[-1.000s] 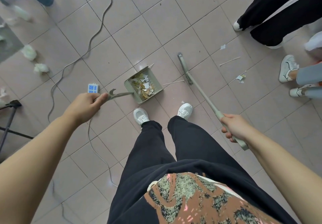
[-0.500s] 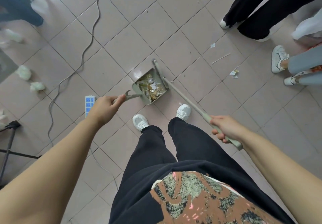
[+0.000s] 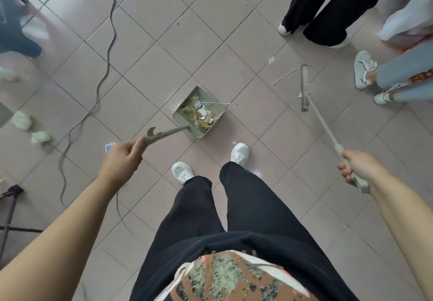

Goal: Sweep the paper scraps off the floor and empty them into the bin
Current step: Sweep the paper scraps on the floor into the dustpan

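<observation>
Pale pink tiles cover the floor [image 3: 150,49] where a person in black trousers stands with a tool in each hand. At far left, two crumpled whitish wads [image 3: 40,137] lie near a grey cable [image 3: 103,73] that snakes from the far edge toward the near side. The left hand [image 3: 121,160] is clamped on the end of the dustpan's long handle [image 3: 167,133], fingers curled about it. The grey-green dustpan [image 3: 187,123] is just beyond the sweeper's white shoes [image 3: 182,173], its open mouth facing far and right; whether it rests on the tiles or hangs just above them cannot be told. A heap of paper scraps [image 3: 200,113], white and tan, lies inside it, with a thin pale stick poking over its right rim. Further right, one white scrap [image 3: 271,60] and a thin stick [image 3: 284,76] rest on bare tiles, well apart from the pan and just left of the broom head [image 3: 304,89]. The broom [image 3: 324,122] slants from there to the right hand [image 3: 358,168], which grips the shaft near its upper end, fingers wrapped round it. At far right stand onlookers, one in black trousers [image 3: 328,7], another in grey trousers and white trainers [image 3: 364,69].
</observation>
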